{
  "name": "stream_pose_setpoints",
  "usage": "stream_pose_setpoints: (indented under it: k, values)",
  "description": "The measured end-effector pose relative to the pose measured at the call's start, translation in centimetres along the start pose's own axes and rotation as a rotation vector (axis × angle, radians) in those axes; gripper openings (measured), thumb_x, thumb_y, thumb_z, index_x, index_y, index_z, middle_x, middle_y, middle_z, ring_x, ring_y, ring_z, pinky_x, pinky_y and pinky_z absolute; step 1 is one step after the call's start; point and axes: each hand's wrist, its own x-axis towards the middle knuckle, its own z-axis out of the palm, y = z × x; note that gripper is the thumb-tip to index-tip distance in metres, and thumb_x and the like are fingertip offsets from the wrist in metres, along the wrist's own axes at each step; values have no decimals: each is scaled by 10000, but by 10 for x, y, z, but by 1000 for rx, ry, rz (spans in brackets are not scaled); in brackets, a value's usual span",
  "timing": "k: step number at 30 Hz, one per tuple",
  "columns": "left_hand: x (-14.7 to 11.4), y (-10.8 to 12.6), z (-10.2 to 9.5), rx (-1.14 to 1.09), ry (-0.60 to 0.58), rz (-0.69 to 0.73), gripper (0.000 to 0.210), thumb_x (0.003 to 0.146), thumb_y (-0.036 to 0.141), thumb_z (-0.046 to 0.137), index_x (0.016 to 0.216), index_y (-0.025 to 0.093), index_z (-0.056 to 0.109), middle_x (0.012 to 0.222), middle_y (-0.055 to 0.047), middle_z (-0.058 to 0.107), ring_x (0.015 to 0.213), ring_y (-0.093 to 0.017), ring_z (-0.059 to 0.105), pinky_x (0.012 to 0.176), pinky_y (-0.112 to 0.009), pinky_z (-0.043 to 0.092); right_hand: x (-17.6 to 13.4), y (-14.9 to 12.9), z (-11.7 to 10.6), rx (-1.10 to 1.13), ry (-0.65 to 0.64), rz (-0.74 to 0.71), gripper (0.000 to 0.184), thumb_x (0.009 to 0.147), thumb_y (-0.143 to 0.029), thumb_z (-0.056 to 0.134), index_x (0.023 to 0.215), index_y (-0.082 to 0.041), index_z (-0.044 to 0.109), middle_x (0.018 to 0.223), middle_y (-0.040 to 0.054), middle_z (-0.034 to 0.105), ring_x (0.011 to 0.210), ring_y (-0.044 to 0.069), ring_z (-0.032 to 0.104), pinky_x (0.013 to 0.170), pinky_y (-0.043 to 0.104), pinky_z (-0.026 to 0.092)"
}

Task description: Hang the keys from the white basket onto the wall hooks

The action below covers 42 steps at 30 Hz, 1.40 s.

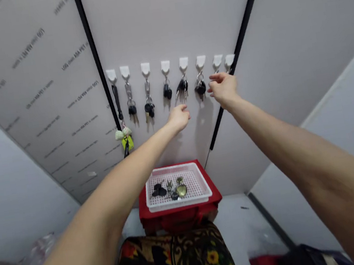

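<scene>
My right hand (223, 87) is raised at the row of hooks, its fingers loosely bent and apart beside a bunch of black keys (200, 88). It covers what hangs under the white hook (217, 60) behind it. Lower and to the left is my left hand (179, 117), fingers loosely curled with nothing visible in them. Just above it, another set of keys (183, 85) hangs from a white hook (183, 63). More keys hang farther left: a small black set (167, 91), a bunch on a metal clip (149, 109) and a similar one (132, 109).
A white perforated basket (201, 190) with dark keys (159, 190) and a round gold piece (181, 190) rests on a red box (217, 195) below. At far left hangs a black strap (117, 101) with a yellow-green tag (127, 143). Black strips (95, 52) line the wall panel.
</scene>
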Motion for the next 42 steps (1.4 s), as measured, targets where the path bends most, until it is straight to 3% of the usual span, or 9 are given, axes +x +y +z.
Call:
stream_pose_setpoints:
  k: [3, 5, 8, 10, 19, 24, 30, 36, 42]
  values:
    - [-34, -38, -1, 70, -84, -53, 367, 693, 123, 356, 1059, 131, 376, 968, -73, 516, 737, -86, 516, 649, -209, 397, -61, 13, -1, -101, -231, 35, 276, 646, -141, 358, 881, -106, 500, 656, 27, 555, 499, 64, 485, 521, 218, 393]
    - [-56, -67, -1, 144, -133, -106, 364, 677, 110, 369, 1039, 119, 403, 960, -83, 523, 751, -91, 512, 667, -208, 393, -115, 22, 4, -183, -603, 35, 256, 625, -116, 378, 824, -105, 537, 597, 22, 562, 499, 71, 484, 546, 208, 386]
    - [-83, -106, -1, 251, -171, -164, 335, 659, 119, 388, 988, 103, 452, 939, -88, 536, 775, -103, 505, 690, -206, 385, -185, 38, 18, -264, -1052, -179, 238, 605, -110, 405, 770, -144, 572, 710, 30, 585, 631, 96, 507, 618, 198, 368]
    - [-95, -126, -1, 305, -182, -201, 314, 654, 127, 393, 956, 108, 477, 902, -75, 554, 765, -103, 505, 689, -202, 383, -214, 48, 27, -362, -1153, -299, 267, 607, -105, 400, 799, -170, 573, 793, 35, 574, 717, 116, 500, 643, 199, 349]
    - [-118, -155, 1, 350, -209, -301, 323, 632, 134, 398, 940, 99, 490, 841, -57, 576, 715, -97, 506, 657, -183, 380, -233, 66, 48, -670, -1193, -456, 217, 668, -193, 369, 753, -188, 568, 790, 53, 524, 713, 138, 473, 548, 203, 297]
    - [-121, -161, 5, 318, -217, -284, 327, 618, 103, 401, 929, 99, 504, 882, -66, 566, 769, -108, 502, 715, -193, 361, -227, 63, 44, -498, -1130, -428, 146, 638, -183, 411, 701, -164, 541, 751, 37, 529, 693, 114, 453, 575, 190, 294]
    - [-121, -168, 16, 218, -325, -169, 305, 579, 90, 436, 870, 97, 529, 843, -58, 572, 732, -116, 501, 684, -216, 374, -213, 51, 32, -245, -1071, -208, 114, 623, -168, 402, 650, -150, 511, 593, -7, 514, 529, 70, 414, 519, 175, 301]
    - [-117, -146, 20, 77, -256, -142, 221, 600, 175, 447, 773, 95, 558, 701, -24, 577, 629, -92, 488, 608, -197, 373, -194, 39, 18, -56, -1020, 27, 106, 631, -204, 386, 629, -143, 472, 546, -19, 503, 499, 68, 434, 507, 181, 330]
    - [-96, -109, 15, 210, -122, -59, 240, 621, 281, 427, 652, 108, 590, 578, -5, 557, 548, -92, 461, 523, -192, 346, -167, 29, 2, 21, -914, 121, 96, 616, -216, 402, 574, -145, 452, 517, -25, 495, 485, 67, 436, 520, 195, 346]
